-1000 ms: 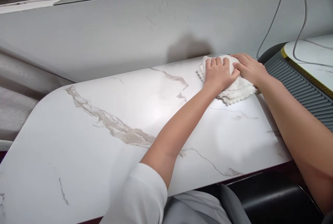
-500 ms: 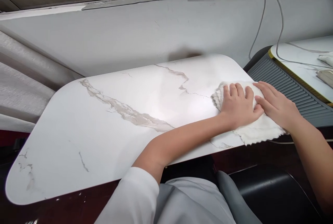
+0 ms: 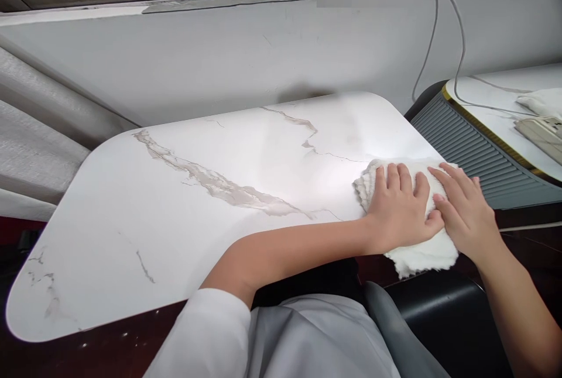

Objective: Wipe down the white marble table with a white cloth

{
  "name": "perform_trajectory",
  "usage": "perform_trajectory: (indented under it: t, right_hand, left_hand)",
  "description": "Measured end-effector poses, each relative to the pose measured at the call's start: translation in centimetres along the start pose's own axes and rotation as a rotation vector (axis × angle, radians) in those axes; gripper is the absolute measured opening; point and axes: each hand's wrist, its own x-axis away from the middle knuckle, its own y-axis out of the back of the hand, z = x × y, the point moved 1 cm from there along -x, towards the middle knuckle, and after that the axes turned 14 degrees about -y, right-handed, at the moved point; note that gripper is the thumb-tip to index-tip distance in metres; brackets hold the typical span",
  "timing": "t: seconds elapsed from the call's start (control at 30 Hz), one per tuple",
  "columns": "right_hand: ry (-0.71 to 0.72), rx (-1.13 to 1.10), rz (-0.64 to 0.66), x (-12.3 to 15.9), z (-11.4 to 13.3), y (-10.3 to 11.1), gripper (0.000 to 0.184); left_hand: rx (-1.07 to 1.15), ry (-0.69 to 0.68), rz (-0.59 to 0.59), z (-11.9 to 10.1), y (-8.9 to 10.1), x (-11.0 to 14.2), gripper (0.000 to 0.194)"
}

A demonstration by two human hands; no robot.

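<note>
A white cloth (image 3: 424,258) with ragged edges lies folded on the right end of a white marble-patterned table (image 3: 211,150). Part of it hangs over the near edge. My left hand (image 3: 401,208) holds the cloth down, its fingers slightly bent and pointing away from me. On the cloth's right side, my right hand (image 3: 469,214) grips it against the surface, fingers slanting to the upper left. The left thumb lies close to the right hand's fingers. What is under the palms is hidden.
A grey ribbed cabinet (image 3: 474,147) with a gold edge and white top stands at right, bearing a power strip (image 3: 544,135) and another white cloth (image 3: 542,100). A pale cable (image 3: 461,44) hangs there. A curtain (image 3: 39,126) is at left, a black seat (image 3: 439,313) below.
Both hands have drawn the cloth toward me, over the table's near edge. The view has shifted slightly.
</note>
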Motion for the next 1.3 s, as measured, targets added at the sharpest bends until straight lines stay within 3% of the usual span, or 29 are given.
perform_trajectory:
  t: [0.23, 0.5, 0.63, 0.8, 1.0, 1.17, 1.3]
  right_hand:
    - [0.047, 0.037, 0.044, 0.8, 3.7, -0.4, 0.054]
    - [0.008, 0.066, 0.149, -1.7, 5.5, -1.1, 0.051]
    - [0.050, 0.066, 0.127, -4.6, 6.6, -2.3, 0.055]
    - [0.035, -0.006, 0.082, -9.8, 8.3, -4.3, 0.050]
    - [0.001, -0.082, -0.010, -16.6, 9.1, -7.3, 0.044]
    - [0.033, -0.079, -0.102, -20.4, 9.9, -9.4, 0.036]
    - [0.016, -0.071, -0.079, -22.5, 11.3, -10.5, 0.037]
  left_hand:
    - [0.014, 0.007, 0.004, 1.6, 1.3, 3.2, 0.067]
    - [0.006, 0.031, -0.026, 4.0, 1.0, 2.9, 0.060]
    - [0.009, 0.090, -0.010, 6.6, 0.6, 1.5, 0.057]
    - [0.091, 0.115, 0.055, 11.7, 0.1, -1.7, 0.053]
    - [0.135, 0.162, 0.051, 17.5, -0.8, -5.6, 0.050]
    - [0.173, 0.193, 0.008, 21.0, -0.9, -7.1, 0.047]
    - [0.188, 0.206, 0.006, 23.4, -0.7, -7.4, 0.046]
